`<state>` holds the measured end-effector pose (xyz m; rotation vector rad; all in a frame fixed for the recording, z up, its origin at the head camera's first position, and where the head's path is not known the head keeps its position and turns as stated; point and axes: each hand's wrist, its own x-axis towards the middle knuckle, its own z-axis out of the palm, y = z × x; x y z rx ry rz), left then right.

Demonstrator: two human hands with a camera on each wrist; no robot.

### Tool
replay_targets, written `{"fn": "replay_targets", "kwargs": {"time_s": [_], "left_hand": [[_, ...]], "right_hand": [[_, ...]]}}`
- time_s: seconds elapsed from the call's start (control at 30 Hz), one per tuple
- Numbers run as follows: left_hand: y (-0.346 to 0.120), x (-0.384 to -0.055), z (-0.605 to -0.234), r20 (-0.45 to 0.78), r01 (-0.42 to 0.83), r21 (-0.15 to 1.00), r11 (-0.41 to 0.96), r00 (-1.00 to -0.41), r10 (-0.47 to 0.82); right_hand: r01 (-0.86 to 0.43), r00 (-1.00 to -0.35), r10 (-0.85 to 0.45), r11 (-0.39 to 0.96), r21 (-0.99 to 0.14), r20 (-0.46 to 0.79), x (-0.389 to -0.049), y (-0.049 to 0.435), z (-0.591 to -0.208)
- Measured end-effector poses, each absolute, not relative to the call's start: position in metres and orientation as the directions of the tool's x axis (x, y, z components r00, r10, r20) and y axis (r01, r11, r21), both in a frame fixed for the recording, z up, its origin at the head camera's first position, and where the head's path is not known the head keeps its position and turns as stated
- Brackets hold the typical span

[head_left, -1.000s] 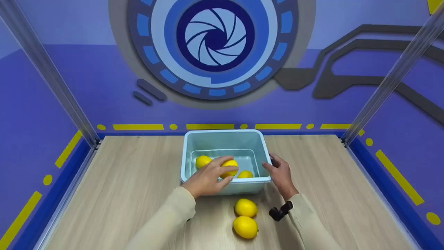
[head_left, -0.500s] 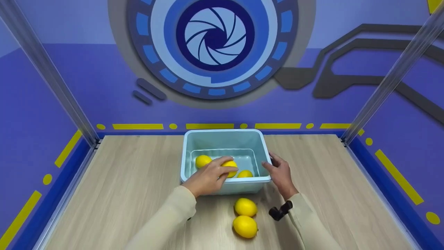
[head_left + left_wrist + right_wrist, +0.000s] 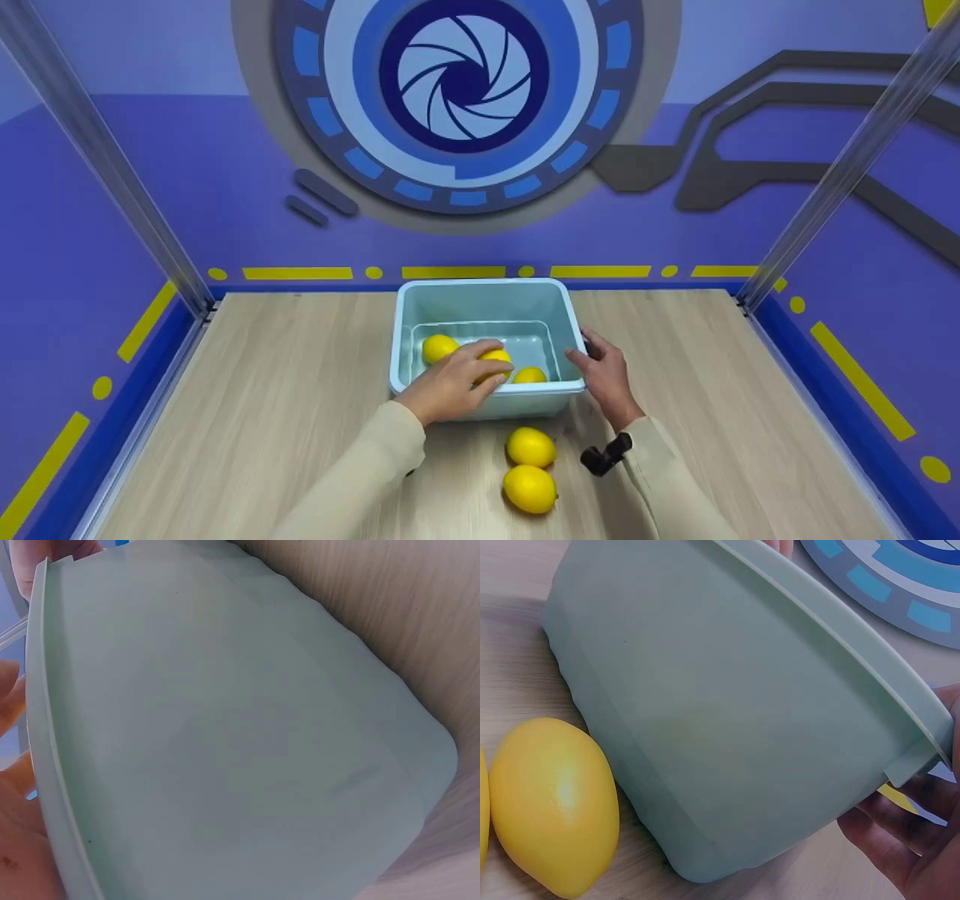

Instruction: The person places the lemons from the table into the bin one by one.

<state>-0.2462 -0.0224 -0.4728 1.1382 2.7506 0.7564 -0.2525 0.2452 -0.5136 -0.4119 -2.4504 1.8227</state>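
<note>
In the head view, my left hand reaches over the front rim of a pale blue-green plastic bin, its fingers curled round a lemon inside. Two other lemons lie in the bin, a left lemon and a right lemon, partly hidden by the front rim. My right hand grips the bin's right rim, thumb over the edge and fingers outside. The right wrist view shows the right hand at the bin's corner. In the left wrist view, the bin wall hides most of the left hand.
On the wooden table, a farther lemon and a nearer lemon lie in front of the bin, one behind the other. Blue panels with a printed back wall enclose the table on three sides.
Almost nothing moves. My left hand stays in the bin round the lemon, which appears very slightly lower. The right hand and the bin keep their place.
</note>
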Motion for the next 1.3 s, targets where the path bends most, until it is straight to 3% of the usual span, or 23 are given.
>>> {"fn": "replay_targets", "kwargs": {"time_s": [0.83,1.3], "left_hand": [[-0.016,-0.249,-0.480,0.058,0.646,0.419,0.638,-0.720,0.692],[-0.015,-0.252,-0.484,0.087,0.717,0.274,0.641,-0.682,0.726]], "right_hand": [[0.225,-0.955,0.250,0.270,-0.936,-0.157,-0.254,0.244,-0.510],[0.187,-0.963,0.241,0.271,-0.944,-0.121,-0.252,0.246,-0.511]]}}
